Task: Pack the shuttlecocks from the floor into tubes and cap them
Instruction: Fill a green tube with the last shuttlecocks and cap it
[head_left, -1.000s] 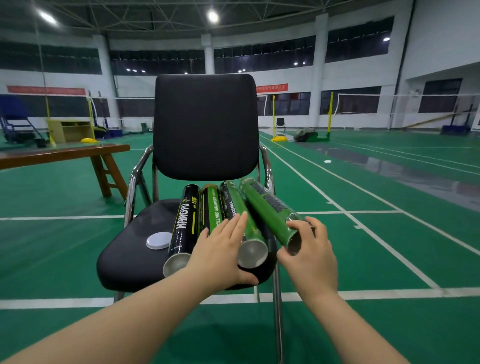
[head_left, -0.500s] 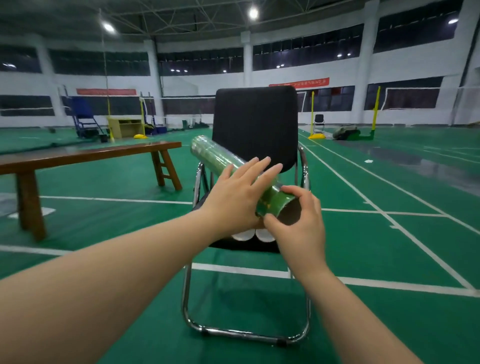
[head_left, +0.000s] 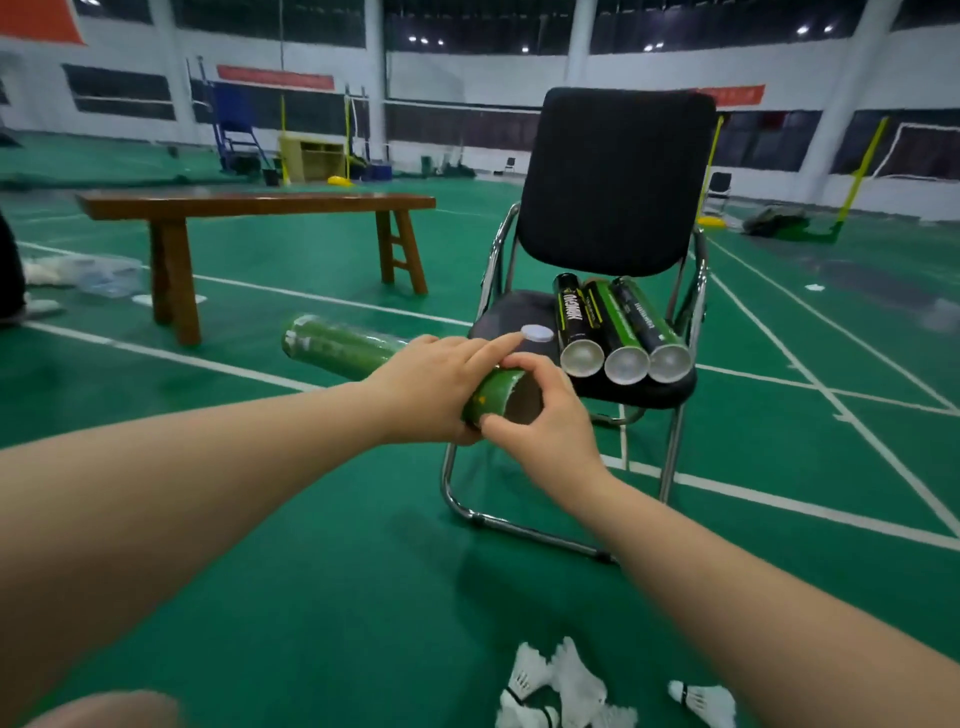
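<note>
Your left grip (head_left: 431, 387) wraps round the green tube (head_left: 337, 348); your right grip (head_left: 540, 415) pinches its open end.

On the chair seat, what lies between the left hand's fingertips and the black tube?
A white round cap, flat on the chair seat, between the left hand and the black tube; head view.

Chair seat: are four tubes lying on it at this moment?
No, only three tubes lie side by side on the chair seat, while the left hand and right hand hold a green tube off it.
</note>
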